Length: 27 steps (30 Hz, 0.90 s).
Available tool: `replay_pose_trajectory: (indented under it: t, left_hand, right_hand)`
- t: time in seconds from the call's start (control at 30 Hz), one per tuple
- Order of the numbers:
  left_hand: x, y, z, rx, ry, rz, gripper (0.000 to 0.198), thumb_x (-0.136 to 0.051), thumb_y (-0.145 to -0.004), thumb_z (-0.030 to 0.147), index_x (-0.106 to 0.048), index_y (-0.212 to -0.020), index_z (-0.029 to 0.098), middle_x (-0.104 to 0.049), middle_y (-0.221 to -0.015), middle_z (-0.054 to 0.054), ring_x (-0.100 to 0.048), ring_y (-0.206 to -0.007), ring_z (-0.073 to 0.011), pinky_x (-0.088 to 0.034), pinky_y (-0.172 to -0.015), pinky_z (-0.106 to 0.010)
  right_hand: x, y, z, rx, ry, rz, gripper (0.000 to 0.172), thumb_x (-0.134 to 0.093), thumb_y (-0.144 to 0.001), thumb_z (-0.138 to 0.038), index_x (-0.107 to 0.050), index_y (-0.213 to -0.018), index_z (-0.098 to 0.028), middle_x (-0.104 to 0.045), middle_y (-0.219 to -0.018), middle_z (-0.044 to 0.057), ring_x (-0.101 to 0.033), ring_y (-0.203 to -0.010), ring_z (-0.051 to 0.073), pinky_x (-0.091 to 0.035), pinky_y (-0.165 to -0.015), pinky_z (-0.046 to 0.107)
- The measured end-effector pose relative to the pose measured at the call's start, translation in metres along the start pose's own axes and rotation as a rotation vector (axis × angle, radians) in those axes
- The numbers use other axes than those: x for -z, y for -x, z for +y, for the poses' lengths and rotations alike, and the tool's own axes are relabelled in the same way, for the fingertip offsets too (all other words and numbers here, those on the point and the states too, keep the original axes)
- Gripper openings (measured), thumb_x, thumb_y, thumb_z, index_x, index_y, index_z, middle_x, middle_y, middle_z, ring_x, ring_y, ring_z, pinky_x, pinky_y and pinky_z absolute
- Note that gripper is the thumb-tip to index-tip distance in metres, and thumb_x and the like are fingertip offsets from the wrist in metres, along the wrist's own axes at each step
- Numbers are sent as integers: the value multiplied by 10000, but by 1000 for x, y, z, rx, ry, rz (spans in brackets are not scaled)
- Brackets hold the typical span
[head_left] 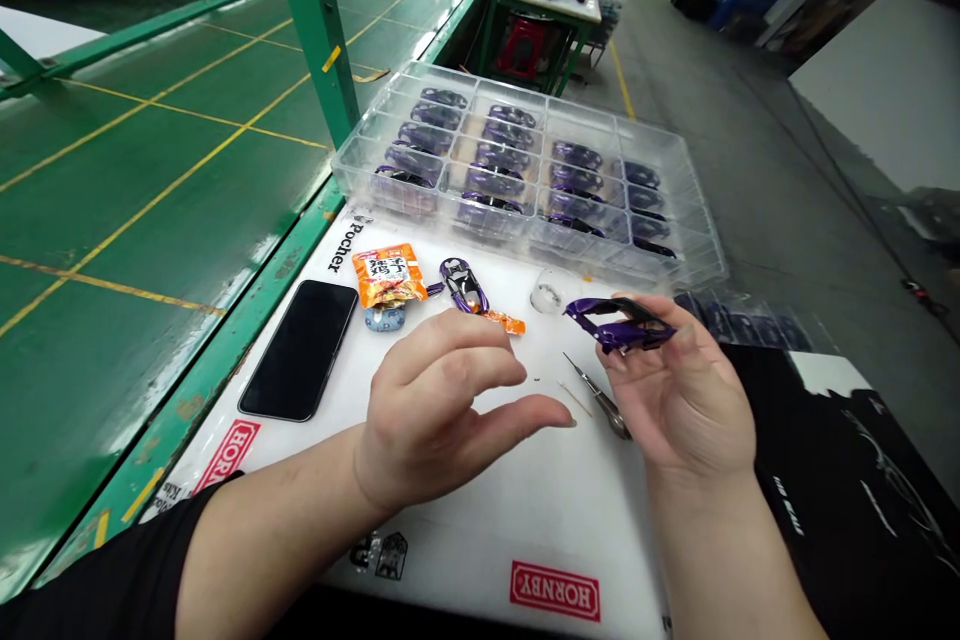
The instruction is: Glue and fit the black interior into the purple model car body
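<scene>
My right hand [679,385] grips a purple model car body [619,325] between thumb and fingers, raised above the white work mat [495,520]. My left hand [442,415] hovers over the mat, holding nothing visible, with thumb and forefinger apart. Nearest to it lie a purple car part [465,285], an orange snack packet [381,275] and a small blue-and-white object [385,318]. A pointed steel tool [600,400] and a thin wooden stick [574,398] lie below my right hand. A small clear piece [547,295] rests near the tray.
A clear compartment tray [397,110] holds several purple car bodies at the mat's far edge. A black phone [298,350] lies left of my hands. A black printed box [840,490] sits to the right. Green railing and floor lie left.
</scene>
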<state>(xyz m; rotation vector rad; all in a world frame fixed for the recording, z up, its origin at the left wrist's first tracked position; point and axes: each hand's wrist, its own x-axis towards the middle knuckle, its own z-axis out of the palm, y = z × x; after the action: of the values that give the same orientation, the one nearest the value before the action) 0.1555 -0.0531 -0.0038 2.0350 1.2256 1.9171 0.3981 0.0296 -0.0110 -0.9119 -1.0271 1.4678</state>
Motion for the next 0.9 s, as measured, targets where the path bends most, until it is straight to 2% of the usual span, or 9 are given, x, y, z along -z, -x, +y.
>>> replay_pose_trajectory:
  t: [0.13, 0.23, 0.33, 0.43, 0.7, 0.83, 0.9]
  left_hand:
    - [1, -3, 3, -29, 36, -31, 393, -1020, -861, 305, -701, -1081, 237, -794, -950, -33, -792, -861, -192, -689, -794, -311]
    - [1, -6, 5, -17, 42, -47, 302, -929, -914, 106, -699, -1071, 223, -767, -942, -26, -774, -863, -170, -674, -800, -290]
    - [2, -6, 7, 26, 23, -46, 298, -866, -920, 11, -664, -960, 226, -721, -924, -5, -724, -821, -145, -644, -784, -285]
    - [3, -5, 6, 63, 7, -33, 338, -891, -906, 24, -619, -879, 224, -665, -901, 9, -673, -789, -138, -612, -754, -290]
    - [1, -5, 4, 98, -35, -11, 272, -928, -910, 95, -696, -931, 234, -643, -871, 24, -621, -737, -132, -527, -662, -276]
    - [0, -6, 4, 126, -34, -10, 359, -958, -897, 134, -618, -827, 227, -628, -827, 30, -631, -755, -139, -532, -698, -283]
    - [0, -6, 4, 128, -23, -7, 345, -963, -892, 137, -634, -836, 227, -641, -828, 31, -632, -756, -138, -528, -703, -285]
  right_hand:
    - [-1, -2, 1, -9, -6, 0, 385, -1005, -844, -544, -882, -1130, -318, -859, -1168, 12, -766, -944, 182, -643, -750, 286]
    - [-2, -3, 2, -17, -14, -1, 384, -1013, -828, -547, -884, -1115, -328, -854, -1173, 13, -747, -927, 178, -613, -692, 270]
    - [-3, -4, 3, -30, -31, 12, 361, -1013, -829, -531, -889, -1102, -331, -853, -1168, 10, -726, -900, 164, -594, -669, 257]
    - [-3, -5, 4, -41, -36, 22, 330, -996, -851, -529, -892, -1095, -331, -850, -1134, 8, -707, -860, 154, -590, -663, 256]
    - [1, -6, 6, -24, -8, 5, 316, -941, -902, -549, -874, -1132, -344, -849, -1192, 24, -722, -871, 183, -586, -665, 305]
    - [0, -6, 5, -26, -20, 10, 348, -971, -862, -563, -879, -1113, -341, -854, -1201, 25, -722, -900, 191, -579, -662, 303]
    - [0, -6, 4, -33, -22, 14, 354, -983, -846, -563, -884, -1102, -340, -858, -1184, 24, -715, -888, 190, -579, -662, 301]
